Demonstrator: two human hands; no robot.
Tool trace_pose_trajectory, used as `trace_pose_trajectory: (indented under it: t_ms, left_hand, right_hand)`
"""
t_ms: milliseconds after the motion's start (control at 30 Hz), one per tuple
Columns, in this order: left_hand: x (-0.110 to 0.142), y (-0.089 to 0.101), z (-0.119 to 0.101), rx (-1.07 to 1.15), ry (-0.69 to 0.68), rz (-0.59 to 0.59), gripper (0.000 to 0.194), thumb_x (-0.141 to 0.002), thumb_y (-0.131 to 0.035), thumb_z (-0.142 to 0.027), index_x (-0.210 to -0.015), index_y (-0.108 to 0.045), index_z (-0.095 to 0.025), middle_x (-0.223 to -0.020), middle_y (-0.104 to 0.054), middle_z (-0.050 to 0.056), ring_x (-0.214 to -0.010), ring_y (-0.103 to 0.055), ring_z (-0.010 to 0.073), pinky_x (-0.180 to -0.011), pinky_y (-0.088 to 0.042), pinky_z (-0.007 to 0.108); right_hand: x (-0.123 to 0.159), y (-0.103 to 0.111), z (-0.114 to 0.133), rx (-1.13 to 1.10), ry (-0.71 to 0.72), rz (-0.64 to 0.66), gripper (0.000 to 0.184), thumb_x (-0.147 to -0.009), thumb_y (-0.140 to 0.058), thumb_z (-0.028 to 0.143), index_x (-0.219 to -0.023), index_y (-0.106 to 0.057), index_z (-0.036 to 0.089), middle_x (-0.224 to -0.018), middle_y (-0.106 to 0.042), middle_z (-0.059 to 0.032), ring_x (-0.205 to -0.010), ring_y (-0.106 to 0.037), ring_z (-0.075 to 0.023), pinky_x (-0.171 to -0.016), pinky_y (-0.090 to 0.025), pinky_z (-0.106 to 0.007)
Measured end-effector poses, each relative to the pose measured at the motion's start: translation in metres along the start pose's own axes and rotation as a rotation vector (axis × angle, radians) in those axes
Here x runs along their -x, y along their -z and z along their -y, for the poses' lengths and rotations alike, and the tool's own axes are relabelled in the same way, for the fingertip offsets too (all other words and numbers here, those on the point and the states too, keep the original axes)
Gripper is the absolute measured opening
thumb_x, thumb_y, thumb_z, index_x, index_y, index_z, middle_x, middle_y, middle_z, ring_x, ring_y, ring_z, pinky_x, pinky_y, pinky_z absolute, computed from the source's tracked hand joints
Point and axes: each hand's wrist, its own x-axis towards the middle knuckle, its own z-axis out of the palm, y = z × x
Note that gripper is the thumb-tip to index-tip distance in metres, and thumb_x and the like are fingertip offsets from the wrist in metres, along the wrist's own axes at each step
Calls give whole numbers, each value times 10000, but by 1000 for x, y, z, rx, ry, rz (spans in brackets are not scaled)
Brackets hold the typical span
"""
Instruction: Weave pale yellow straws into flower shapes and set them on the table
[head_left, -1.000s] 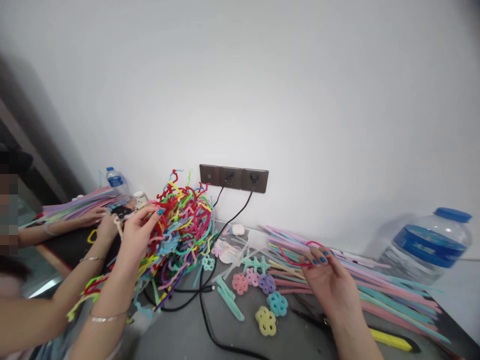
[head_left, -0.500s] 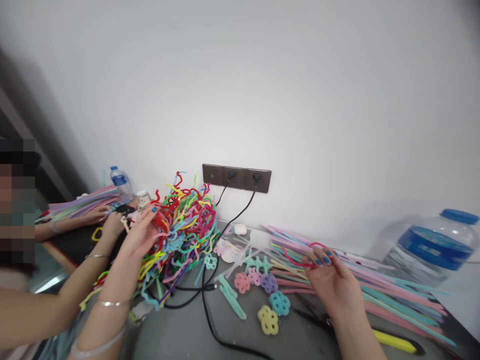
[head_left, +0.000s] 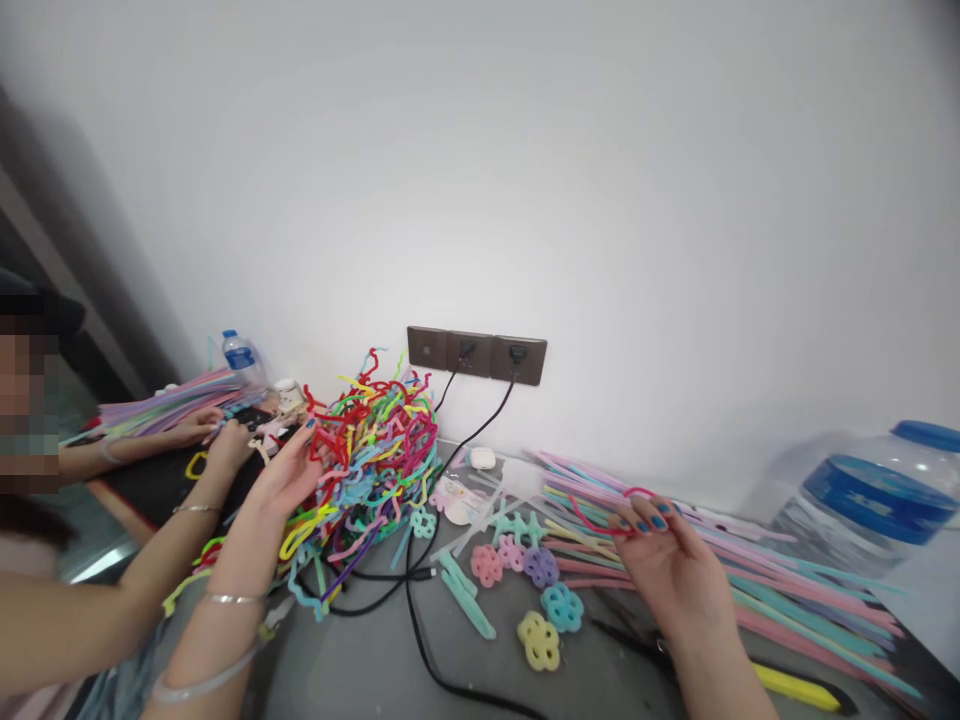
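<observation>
My left hand (head_left: 286, 478) reaches into the left side of a tangled heap of bright pipe cleaners (head_left: 382, 450), its thumb and fingers apart against red pieces. Some of its fingertips are hidden among the strands. My right hand (head_left: 671, 565) is raised palm up over the right part of the table, pinching a bent crimson pipe cleaner (head_left: 589, 518) between thumb and fingers. Left of it lie small looped flowers: a yellow flower (head_left: 538, 641), a blue flower (head_left: 562, 607), a purple flower (head_left: 541, 566) and pink ones. Folded mint strips (head_left: 466, 598) rest beside them.
Long pastel pipe cleaners (head_left: 810, 610) lie behind and under my right hand. A yellow-handled tool (head_left: 795, 686) is near the front. Black cables (head_left: 420, 640) run from wall sockets (head_left: 476, 355). A large bottle (head_left: 870, 500) stands right. At left, a co-worker's hands (head_left: 225, 445) handle small pieces.
My left hand has shifted slightly against the heap, and red strands beside it have moved. My right hand still pinches the crimson pipe cleaner. The view has moved slightly.
</observation>
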Motion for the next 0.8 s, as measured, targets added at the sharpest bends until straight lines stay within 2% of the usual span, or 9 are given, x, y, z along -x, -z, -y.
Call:
trace_pose_trajectory:
  t_ms: [133,267,533,667,800]
  left_hand:
    - [7,-5,7,-29,-15,36,191,-829,-505,-44,-717,-632,-132,-602,-647,29,-476,-571,109,-476,-493,203]
    - [13,-6,15,-5,-26,83,139,-769,-533,-45,-753,-639,-135,-634,-651,18,-543,-598,109,-553,-515,200]
    - [16,6,24,7,-13,34,66,-657,-547,-132,-648,-598,-173,-582,-614,2,-587,-613,157,-685,-560,295]
    - [16,5,27,20,-48,21,95,-670,-532,-114,-664,-613,-164,-607,-634,8,-624,-624,156,-700,-555,281]
    - [14,3,31,41,-117,-26,116,-707,-532,-94,-652,-610,-160,-621,-637,-4,-586,-593,114,-668,-534,221]
  right_hand:
    - [0,-1,0,35,5,1,287,-676,-726,175,-723,-445,207,-640,-392,75,-517,-409,-80,-482,-422,-247]
    - [0,0,0,19,3,-31,291,-659,-732,167,-716,-449,206,-629,-402,77,-517,-410,-81,-487,-428,-250]
    - [-1,1,0,11,22,-31,289,-654,-729,160,-716,-450,202,-620,-404,79,-504,-414,-78,-478,-414,-253]
    - [0,0,1,-24,12,-39,290,-652,-723,132,-718,-449,197,-611,-409,81,-492,-415,-72,-459,-408,-239]
    - [3,2,4,-77,-13,-47,269,-675,-715,102,-729,-465,187,-577,-387,92,-428,-343,-49,-368,-320,-204]
